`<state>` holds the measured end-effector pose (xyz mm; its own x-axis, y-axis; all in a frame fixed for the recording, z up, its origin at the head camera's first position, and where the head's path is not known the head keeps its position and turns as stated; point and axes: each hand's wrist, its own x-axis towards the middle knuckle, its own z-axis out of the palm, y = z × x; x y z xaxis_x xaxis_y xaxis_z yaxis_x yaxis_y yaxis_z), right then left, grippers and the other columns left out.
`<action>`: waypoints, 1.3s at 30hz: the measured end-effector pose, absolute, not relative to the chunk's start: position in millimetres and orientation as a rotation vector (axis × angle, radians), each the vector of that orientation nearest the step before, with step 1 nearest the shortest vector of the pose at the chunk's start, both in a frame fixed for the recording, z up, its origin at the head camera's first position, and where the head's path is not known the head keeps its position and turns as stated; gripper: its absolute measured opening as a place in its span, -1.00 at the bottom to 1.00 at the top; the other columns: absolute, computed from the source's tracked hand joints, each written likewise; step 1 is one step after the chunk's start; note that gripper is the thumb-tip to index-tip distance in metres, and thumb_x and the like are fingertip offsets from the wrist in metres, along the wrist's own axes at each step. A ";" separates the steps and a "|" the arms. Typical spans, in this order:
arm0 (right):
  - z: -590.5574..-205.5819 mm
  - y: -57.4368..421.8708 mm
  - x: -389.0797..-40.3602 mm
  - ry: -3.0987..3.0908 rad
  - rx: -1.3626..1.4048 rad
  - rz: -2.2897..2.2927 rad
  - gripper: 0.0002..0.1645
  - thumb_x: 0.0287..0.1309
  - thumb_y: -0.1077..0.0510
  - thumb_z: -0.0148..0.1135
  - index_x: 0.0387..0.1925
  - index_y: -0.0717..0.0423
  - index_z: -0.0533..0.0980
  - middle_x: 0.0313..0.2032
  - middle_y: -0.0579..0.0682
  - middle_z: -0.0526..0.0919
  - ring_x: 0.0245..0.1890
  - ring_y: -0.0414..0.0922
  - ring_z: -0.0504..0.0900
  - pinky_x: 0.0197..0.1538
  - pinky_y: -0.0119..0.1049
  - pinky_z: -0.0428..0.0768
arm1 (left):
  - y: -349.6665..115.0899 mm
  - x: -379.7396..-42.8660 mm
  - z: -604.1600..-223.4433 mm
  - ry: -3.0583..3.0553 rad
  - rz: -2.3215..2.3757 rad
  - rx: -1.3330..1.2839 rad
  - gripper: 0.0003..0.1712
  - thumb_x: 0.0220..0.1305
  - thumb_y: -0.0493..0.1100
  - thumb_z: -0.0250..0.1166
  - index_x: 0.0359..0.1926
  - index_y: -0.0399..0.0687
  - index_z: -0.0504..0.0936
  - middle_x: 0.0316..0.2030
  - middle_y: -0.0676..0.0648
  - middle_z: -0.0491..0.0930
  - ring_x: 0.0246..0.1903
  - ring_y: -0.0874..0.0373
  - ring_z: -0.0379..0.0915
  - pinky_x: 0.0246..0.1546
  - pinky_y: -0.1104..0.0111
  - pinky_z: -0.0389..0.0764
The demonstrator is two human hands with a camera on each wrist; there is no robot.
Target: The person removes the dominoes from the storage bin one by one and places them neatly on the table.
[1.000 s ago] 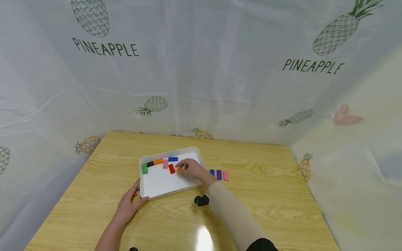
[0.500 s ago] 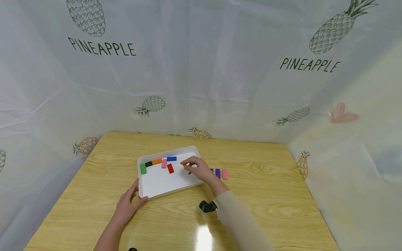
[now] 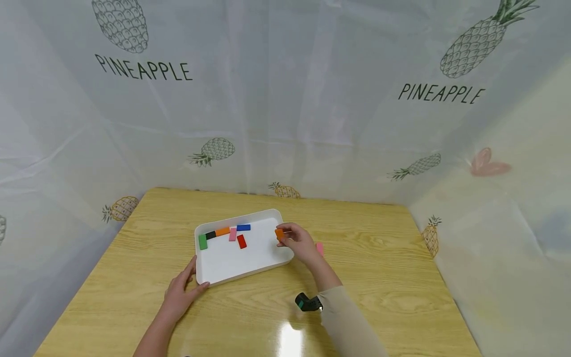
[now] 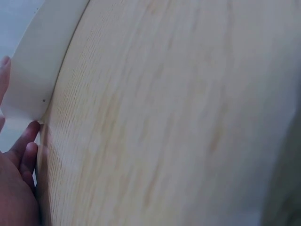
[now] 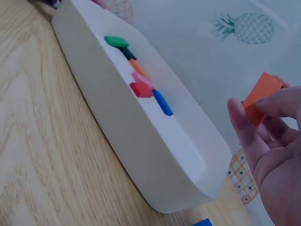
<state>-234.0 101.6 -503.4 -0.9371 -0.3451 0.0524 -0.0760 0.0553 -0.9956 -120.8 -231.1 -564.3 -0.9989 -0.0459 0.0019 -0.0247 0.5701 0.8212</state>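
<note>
My right hand (image 3: 300, 243) pinches an orange block (image 3: 279, 234) between thumb and fingers, raised over the right end of the white tray (image 3: 227, 267). In the right wrist view the orange block (image 5: 261, 98) stands tilted, well apart from the tray wall. My left hand (image 3: 179, 292) touches the tray's near left corner, its thumb and fingers spread along two sides. Inside the tray, a green block (image 3: 202, 242), a black block (image 3: 211, 235), another orange block (image 3: 222, 231), a pink block (image 3: 233, 234) and a blue block (image 3: 243, 227) form a line. A red block (image 3: 242, 241) lies apart, nearer the middle.
Right of the tray a second pink block (image 3: 319, 248) shows on the wooden table (image 3: 379, 277), partly behind my right hand. The right wrist view catches a blue block (image 5: 203, 222) outside the tray. A pineapple-print sheet (image 3: 285, 109) hangs behind the table.
My right hand has lifted the orange block from beside the red block and carried it right, towards the tray's right end. My left hand stays at the corner.
</note>
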 end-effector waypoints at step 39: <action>-513.0 183.5 -203.6 2.300 0.106 -2.162 -0.29 0.10 0.50 0.26 0.31 0.13 0.40 0.12 0.21 0.45 0.08 0.22 0.48 -0.17 -0.33 0.61 | -229.0 -118.1 -568.2 -2.766 -1.329 0.044 -0.02 0.23 0.02 0.38 0.51 -0.17 0.07 0.14 -0.29 0.49 0.08 -0.15 0.40 0.09 -0.04 0.35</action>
